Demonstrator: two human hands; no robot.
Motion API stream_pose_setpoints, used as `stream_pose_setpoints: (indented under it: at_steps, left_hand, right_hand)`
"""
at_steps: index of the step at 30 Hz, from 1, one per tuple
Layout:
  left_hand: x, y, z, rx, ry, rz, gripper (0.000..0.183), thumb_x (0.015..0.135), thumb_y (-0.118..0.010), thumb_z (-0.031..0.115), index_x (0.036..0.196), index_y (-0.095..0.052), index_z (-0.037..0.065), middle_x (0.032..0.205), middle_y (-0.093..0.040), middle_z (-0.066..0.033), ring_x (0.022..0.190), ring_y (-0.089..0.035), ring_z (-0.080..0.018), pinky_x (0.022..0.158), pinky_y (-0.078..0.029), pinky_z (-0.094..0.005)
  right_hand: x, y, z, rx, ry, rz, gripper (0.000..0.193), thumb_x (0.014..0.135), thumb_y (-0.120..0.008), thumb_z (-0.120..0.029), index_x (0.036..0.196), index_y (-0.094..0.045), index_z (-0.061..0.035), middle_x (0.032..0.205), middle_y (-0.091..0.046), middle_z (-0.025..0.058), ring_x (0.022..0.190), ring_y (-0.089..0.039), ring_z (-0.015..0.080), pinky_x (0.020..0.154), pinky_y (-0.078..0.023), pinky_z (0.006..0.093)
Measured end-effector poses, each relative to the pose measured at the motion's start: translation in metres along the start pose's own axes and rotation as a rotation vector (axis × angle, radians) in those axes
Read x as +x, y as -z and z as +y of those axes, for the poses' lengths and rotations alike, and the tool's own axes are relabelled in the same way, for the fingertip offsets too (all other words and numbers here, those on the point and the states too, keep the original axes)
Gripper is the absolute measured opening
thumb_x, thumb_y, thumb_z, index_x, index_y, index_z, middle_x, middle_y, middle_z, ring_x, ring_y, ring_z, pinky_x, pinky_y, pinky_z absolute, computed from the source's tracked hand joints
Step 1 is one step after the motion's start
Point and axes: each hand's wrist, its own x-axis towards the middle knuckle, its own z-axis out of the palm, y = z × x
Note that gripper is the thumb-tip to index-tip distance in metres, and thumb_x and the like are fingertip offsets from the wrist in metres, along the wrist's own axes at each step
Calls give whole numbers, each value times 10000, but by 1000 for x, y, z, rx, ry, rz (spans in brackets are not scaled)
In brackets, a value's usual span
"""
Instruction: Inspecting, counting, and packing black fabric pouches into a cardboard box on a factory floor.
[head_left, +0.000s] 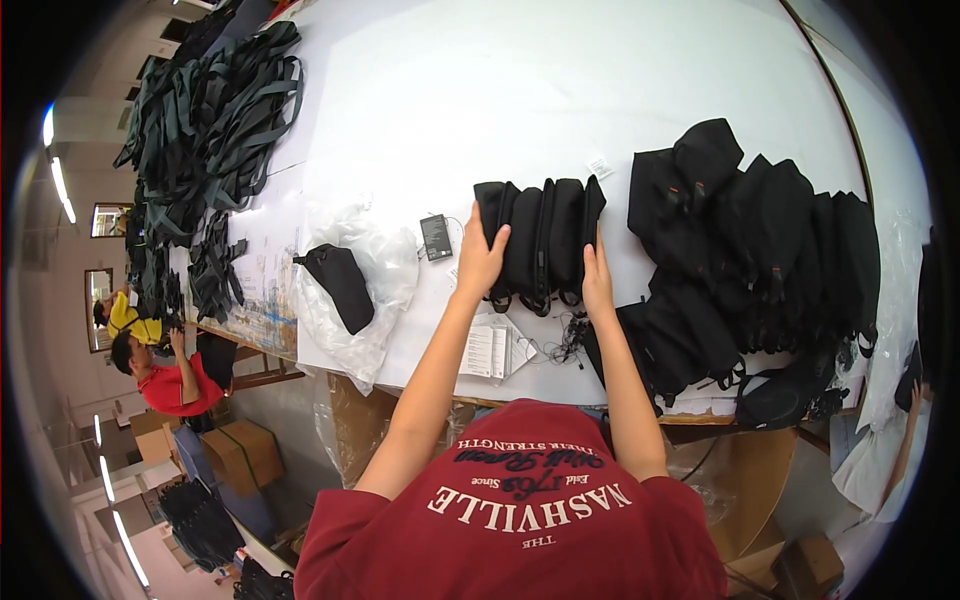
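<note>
A row of several black fabric pouches point(540, 240) stands side by side on the white table, squeezed between my two hands. My left hand point(484, 258) presses on the row's left end, thumb toward the near side. On the right end lies my right hand point(597, 282), its fingers along the outermost pouch. Just left of the row is a black hang tag point(435, 237) with a thin string. Below it, close to my left forearm, sits a stack of white printed cards point(485, 351). Thin black cords point(573, 338) lie tangled near my right wrist.
A large heap of black pouches point(755, 230) covers the table's right side. To the left, a single black pouch point(342, 287) rests on a clear plastic bag point(385, 270). Dark straps point(210, 120) pile up at the far left. A person in red point(180, 385) is beyond the left edge.
</note>
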Motion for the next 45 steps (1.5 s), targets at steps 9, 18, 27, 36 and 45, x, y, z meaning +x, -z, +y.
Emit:
stream_pose_setpoints:
  at_steps: [9,18,27,36,45]
  left_hand:
    - [-1,6,18,154,53,42,875,844,-545,507,1410,-154,-34,1381,-302,-281,1204,-388,-434,1009,-329,-440]
    - [4,8,16,301,164,2,1078,724,-601,648,1432,-111,0,1430,-221,-263,1220,-348,-445,1010,-319,-466]
    - [4,-22,54,295,287,-74,1347,551,-641,768,1431,13,-14,1463,-132,-269,1319,-193,-439,1025,-157,-594]
    - [3,-22,44,339,290,-29,1311,570,-666,728,1437,5,10,1466,-142,-244,1305,-212,-438,1018,-156,-606]
    - [1,-27,43,372,270,-34,1289,589,-666,713,1437,3,10,1462,-147,-246,1296,-226,-439,1007,-170,-616]
  right_hand:
    - [5,-34,-3,148,-21,-90,587,963,-405,-303,1426,-202,-3,1475,-230,163,1367,-212,260,1102,-170,326]
    - [-3,-27,-11,-300,24,-45,773,830,-582,-167,1448,-129,-72,1345,-404,215,1209,-430,379,991,-366,394]
    - [-3,-19,-36,-726,-77,-147,779,818,-589,-289,1438,-172,-67,1267,-467,217,1081,-493,397,901,-422,435]
    - [55,80,-150,-1189,470,654,577,718,-702,-254,1254,-497,-195,1331,-378,144,1205,-367,339,987,-316,478]
    - [98,128,-127,-1085,201,610,305,863,-462,-172,1157,-493,-98,955,-635,175,804,-614,388,691,-487,463]
